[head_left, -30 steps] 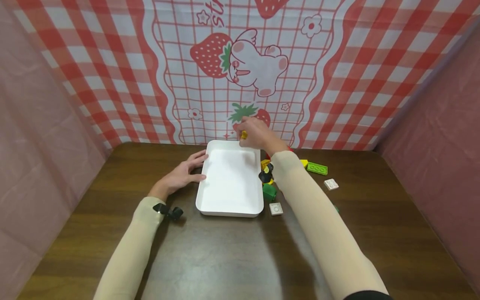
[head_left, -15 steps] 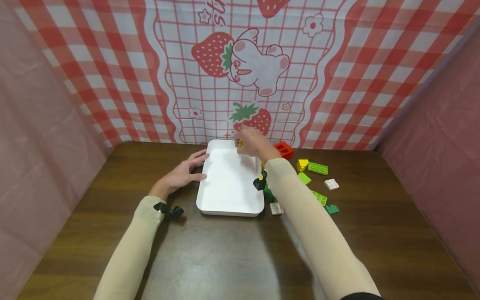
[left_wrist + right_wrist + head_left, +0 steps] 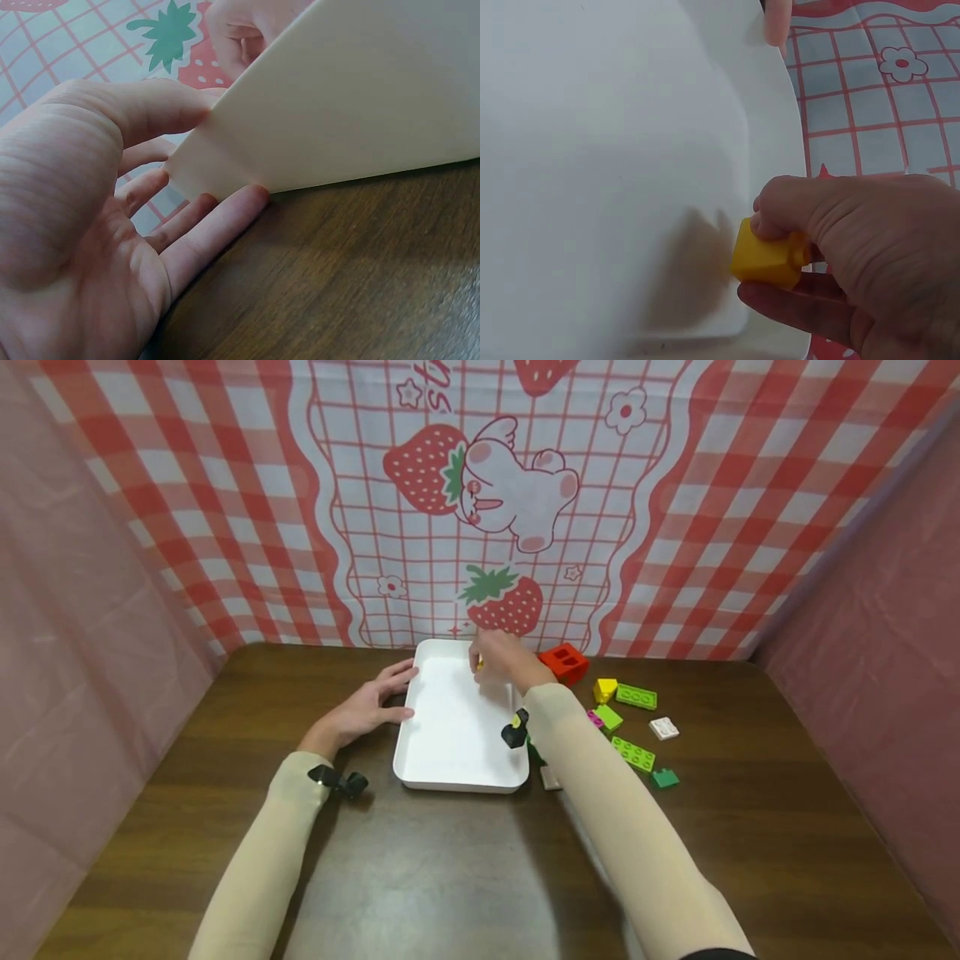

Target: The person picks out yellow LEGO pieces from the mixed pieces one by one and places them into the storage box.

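Currently, right hand (image 3: 504, 658) has its grip pinched on a small yellow plastic block (image 3: 769, 255).
Block is over the far end of the white rectangular plastic tray (image 3: 457, 727); can't tell if it touches bottom. Left hand (image 3: 362, 705): grip wide, fingers spread against the tray's left wall. Brown wood-grain table (image 3: 435, 877), right of tray: red plastic block (image 3: 567, 663), lime-green studded brick (image 3: 632, 754), flat white square brick (image 3: 663, 728).

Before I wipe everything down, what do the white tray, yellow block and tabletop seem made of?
White tray: probably smooth satin plastic, from its rounded corners; coated metal possible.
Yellow block: likely smooth plastic, evenly coloured with crisp edges.
Tabletop: wood or laminate, with brown grain and soft sheen.
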`<state>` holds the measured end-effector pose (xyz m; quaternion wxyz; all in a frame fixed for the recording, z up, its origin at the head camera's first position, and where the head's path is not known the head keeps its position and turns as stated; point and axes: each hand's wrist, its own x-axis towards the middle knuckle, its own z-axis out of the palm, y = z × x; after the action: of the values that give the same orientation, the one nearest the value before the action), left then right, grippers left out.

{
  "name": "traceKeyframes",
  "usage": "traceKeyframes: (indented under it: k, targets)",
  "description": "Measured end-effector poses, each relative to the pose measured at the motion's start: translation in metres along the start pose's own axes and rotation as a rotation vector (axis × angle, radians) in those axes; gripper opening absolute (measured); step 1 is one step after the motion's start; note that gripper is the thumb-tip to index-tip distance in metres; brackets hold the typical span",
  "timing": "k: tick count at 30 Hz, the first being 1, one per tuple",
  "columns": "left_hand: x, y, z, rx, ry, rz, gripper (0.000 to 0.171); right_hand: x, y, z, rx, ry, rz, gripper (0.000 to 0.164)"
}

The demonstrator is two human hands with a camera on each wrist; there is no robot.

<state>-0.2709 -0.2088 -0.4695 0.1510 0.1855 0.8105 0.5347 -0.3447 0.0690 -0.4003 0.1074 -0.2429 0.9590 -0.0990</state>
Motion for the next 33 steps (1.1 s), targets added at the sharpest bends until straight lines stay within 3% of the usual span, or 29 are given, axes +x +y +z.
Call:
traceKeyframes:
  k: [7, 15, 20, 22, 27, 33]
  targets:
    - [-0.001, -0.002, -0.001, 0.006, 0.002, 0.003, 0.082, -0.002, 0.0, 0.012, -0.002, 0.028, -0.02, 0.007]
    - [-0.001, 0.0, 0.0, 0.014, -0.002, 0.004, 0.083, 0.0, 0.001, 0.016, 0.008, 0.005, 0.017, 0.006]
    - [-0.001, 0.0, 0.0, 0.008, -0.002, 0.007, 0.082, 0.044, 0.045, 0.048, 0.023, -0.012, -0.025, 0.005]
    - [-0.001, 0.0, 0.0, 0.003, -0.001, 0.007, 0.082, 0.042, 0.044, 0.047, 0.025, -0.011, -0.027, 0.007]
    - [-0.001, 0.001, 0.0, 0.008, 0.0, 0.008, 0.082, -0.001, 0.003, 0.016, 0.024, -0.011, 0.02, 0.007]
    - [0.0, 0.001, 0.0, 0.013, -0.003, 0.011, 0.082, -0.004, 0.003, 0.016, 0.021, 0.008, 0.011, 0.007]
